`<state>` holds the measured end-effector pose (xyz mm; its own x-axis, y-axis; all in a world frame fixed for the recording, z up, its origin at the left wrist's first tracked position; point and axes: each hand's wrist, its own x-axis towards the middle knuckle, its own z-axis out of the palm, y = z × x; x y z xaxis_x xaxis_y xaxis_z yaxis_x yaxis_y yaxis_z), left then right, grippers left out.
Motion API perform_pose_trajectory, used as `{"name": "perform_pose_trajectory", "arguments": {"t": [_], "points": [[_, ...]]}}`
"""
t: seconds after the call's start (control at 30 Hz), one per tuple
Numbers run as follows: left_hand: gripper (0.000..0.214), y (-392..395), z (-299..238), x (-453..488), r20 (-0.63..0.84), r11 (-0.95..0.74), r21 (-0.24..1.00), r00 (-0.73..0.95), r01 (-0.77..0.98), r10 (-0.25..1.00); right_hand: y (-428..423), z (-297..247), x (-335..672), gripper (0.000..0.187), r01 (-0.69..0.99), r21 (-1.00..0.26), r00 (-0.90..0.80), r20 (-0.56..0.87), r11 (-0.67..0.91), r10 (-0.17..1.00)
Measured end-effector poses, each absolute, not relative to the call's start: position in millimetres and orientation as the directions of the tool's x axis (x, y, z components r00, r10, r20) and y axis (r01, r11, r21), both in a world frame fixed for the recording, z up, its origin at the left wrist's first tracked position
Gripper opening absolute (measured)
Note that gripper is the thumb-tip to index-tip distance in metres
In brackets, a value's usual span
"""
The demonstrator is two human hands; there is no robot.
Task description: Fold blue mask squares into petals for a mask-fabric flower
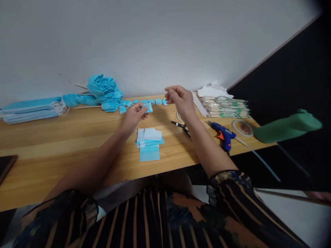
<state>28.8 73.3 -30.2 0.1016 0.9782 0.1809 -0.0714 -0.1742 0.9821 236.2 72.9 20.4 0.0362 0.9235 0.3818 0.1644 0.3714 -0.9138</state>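
Observation:
My left hand (136, 115) pinches a small piece of light blue fabric (148, 108) between thumb and fingers above the table. To its right, my right hand (181, 98) is raised, its fingers curled together; whatever they may hold is too small to make out. Behind both hands runs a row of small folded blue fabric pieces (158, 101). A pile of cut blue and white fabric rectangles (149, 137) lies in front of me, below my left hand. Black-handled scissors or snips (182, 128) rest by my right forearm.
On the right are a blue glue gun (223, 134), a tape roll (243, 128), a green bottle (287, 126) and bundled wooden sticks (224, 107). Blue face masks (31, 109) are stacked at the left, near gathered blue fabric petals (103, 91). A wall (144, 44) stands behind the table (77, 144).

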Motion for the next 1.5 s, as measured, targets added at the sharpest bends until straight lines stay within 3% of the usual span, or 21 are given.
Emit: {"name": "perform_pose_trajectory", "arguments": {"t": [0.17,0.33,0.43,0.53,0.8,0.93,1.27,1.37,1.5], "points": [[0.019,72.3,-27.4,29.4,0.175,-0.164,0.982,0.127,-0.091,0.976,48.1,41.7,275.0,0.035,0.274,-0.89,0.056,0.393,0.364,0.918],[0.016,70.6,-11.2,28.9,0.175,-0.163,0.981,0.121,-0.104,0.977,19.7,-0.8,305.9,0.028,0.451,-0.861,0.075,0.301,0.237,0.951],[0.017,68.3,-0.7,29.1,0.161,-0.15,0.985,0.156,-0.08,0.974,4.2,-25.6,313.7,0.013,0.709,-0.658,-0.029,0.331,0.253,0.943],[0.015,60.8,4.0,26.8,0.136,-0.131,0.991,0.196,-0.043,0.971,-7.5,-35.9,311.7,0.015,0.838,-0.48,-0.116,0.308,0.259,0.944],[0.02,37.5,-12.9,4.4,-0.019,0.022,1.0,0.192,-0.011,0.981,-7.6,-40.6,292.7,0.019,0.957,-0.136,-0.215,0.258,0.255,0.942],[0.025,33.3,-20.1,-2.6,-0.069,0.071,0.997,0.158,-0.008,0.985,-6.7,-45.2,289.5,0.023,0.967,-0.06,-0.219,0.293,0.246,0.931],[0.029,27.5,-19.1,-4.2,-0.059,0.062,0.998,0.179,-0.013,0.982,-3.0,-58.3,290.6,0.023,0.963,-0.036,-0.232,0.406,0.269,0.884],[0.028,27.9,-19.4,-3.9,-0.067,0.071,0.997,0.169,-0.017,0.983,-0.9,-58.7,293.1,0.018,0.959,-0.136,-0.178,0.399,0.25,0.899],[0.024,27.5,-18.8,-3.4,-0.076,0.08,0.997,0.177,-0.014,0.981,1.8,-59.5,299.3,0.009,0.904,-0.412,0.03,0.336,0.118,0.942]]}}
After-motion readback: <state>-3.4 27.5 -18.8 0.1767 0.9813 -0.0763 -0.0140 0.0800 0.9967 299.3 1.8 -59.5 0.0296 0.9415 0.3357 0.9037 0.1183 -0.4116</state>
